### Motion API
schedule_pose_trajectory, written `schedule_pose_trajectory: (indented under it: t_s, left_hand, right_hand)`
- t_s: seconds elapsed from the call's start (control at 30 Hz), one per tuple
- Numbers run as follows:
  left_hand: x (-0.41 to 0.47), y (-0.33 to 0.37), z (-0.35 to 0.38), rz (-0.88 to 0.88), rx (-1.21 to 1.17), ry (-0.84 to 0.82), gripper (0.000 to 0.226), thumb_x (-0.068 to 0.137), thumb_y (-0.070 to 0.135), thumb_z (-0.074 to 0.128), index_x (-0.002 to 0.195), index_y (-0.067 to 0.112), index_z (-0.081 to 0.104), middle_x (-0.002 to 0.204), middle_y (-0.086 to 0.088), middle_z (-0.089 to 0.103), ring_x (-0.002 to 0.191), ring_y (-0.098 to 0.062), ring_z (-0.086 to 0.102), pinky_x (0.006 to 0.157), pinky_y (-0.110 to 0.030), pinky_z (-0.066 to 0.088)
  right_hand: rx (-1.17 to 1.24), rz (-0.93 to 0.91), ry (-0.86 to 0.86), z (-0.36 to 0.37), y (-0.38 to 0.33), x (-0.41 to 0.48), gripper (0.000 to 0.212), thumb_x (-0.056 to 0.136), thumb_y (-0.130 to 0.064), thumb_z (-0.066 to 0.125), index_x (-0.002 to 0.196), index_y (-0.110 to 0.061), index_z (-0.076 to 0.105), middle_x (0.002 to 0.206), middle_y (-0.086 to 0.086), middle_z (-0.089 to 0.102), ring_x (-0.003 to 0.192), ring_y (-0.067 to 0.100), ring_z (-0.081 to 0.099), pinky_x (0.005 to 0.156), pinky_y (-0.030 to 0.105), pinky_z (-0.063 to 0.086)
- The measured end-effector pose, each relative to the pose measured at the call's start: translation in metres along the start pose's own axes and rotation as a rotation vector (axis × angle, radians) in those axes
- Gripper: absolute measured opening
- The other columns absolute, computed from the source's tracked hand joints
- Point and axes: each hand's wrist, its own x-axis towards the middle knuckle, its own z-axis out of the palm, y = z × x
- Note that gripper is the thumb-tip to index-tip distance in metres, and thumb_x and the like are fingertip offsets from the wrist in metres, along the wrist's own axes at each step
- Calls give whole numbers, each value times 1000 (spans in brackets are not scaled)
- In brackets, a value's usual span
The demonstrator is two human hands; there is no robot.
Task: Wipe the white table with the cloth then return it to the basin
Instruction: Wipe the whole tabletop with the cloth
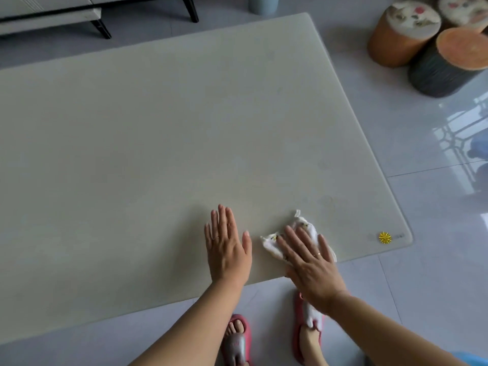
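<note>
Pressing cloth (303, 225) on table (158, 128) (right hand (309, 262))

A glossy pale tiled floor (435, 260) is brightened by a reflected window grille (454, 138), three round stools (401, 35) are grouped at upper right, and black-legged furniture (47, 14) is seen at upper left.
</note>
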Motion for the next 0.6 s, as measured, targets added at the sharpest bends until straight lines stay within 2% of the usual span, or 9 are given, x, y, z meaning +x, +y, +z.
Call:
schedule_pose_trajectory:
  t_s: [0.07, 0.1, 0.2, 0.3, 0.37, 0.43, 0.47, 0.53, 0.6]
  left_hand:
    - [13, 19, 1, 33, -13, -9, 64, 96, 32, 47, 149, 5, 22, 158, -11, 16, 146, -28, 14, 118, -41, 5]
    - [19, 25, 3, 46, -7, -28, 65, 97, 35, 44, 150, 7, 18, 159, -9, 12, 147, -26, 9, 118, -40, 2]
    - [32, 34, 15, 33, 28, -99, 70, 98, 43, 36, 151, 12, 5, 160, -6, -1, 148, -23, -1, 117, -37, -6]
    - [30, 39, 19, 7, 49, -97, 72, 95, 46, 41, 150, 10, 13, 159, -8, 8, 147, -29, 10, 118, -43, 6]
    - [28, 42, 18, -11, 88, -71, 71, 93, 50, 33, 148, 6, 25, 156, -12, 21, 143, -32, 22, 115, -46, 17]
    - [28, 43, 17, -4, 111, -45, 73, 89, 50, 28, 144, 3, 33, 152, -15, 30, 139, -34, 31, 115, -45, 21]
    - [28, 43, 17, 7, 117, -35, 73, 89, 49, 29, 143, 2, 35, 151, -16, 31, 138, -35, 34, 114, -45, 19]
    - [27, 41, 18, 20, 128, -18, 72, 88, 48, 30, 142, 0, 38, 150, -17, 34, 136, -37, 36, 112, -44, 20]
    - [27, 42, 19, 8, 141, -21, 72, 88, 48, 30, 142, 1, 37, 150, -17, 33, 137, -36, 35, 112, -46, 25]
  right_hand:
    - [-124, -107, -24, -11, 41, -2, 58, 91, -51, 27, 145, -28, 33, 153, -3, 28, 139, 23, 28, 109, 48, 17]
    - [-147, -59, -37, -17, 63, -3, 59, 93, -53, 18, 146, -29, 27, 155, -4, 23, 142, 21, 23, 111, 48, 14]
    - [-28, 267, -67, -22, 98, -3, 61, 88, -55, 2, 147, -38, -3, 157, -11, -9, 143, 9, -15, 116, 41, -12]
    - [98, 449, -14, -14, 70, 4, 63, 87, -49, 6, 146, -34, -8, 154, -11, -16, 140, 10, -25, 113, 42, -20]
    - [116, 356, -9, -9, 43, 4, 64, 88, -44, 18, 149, -30, 3, 157, -6, -5, 143, 17, -17, 114, 48, -13]
    - [101, 96, -8, -6, 32, 1, 61, 88, -38, 34, 147, -26, 27, 155, -3, 19, 144, 20, 6, 112, 51, 4]
    - [67, -26, -24, -7, 38, 2, 60, 86, -39, 39, 145, -27, 32, 154, -3, 26, 143, 22, 14, 111, 52, 10]
    - [-68, -222, -59, -12, 67, 11, 64, 82, -45, 43, 144, -30, 34, 152, -4, 30, 142, 21, 24, 108, 52, 17]
    - [-153, -282, -19, -19, 100, 28, 67, 81, -49, 41, 145, -31, 32, 152, -3, 29, 140, 23, 26, 108, 52, 18]
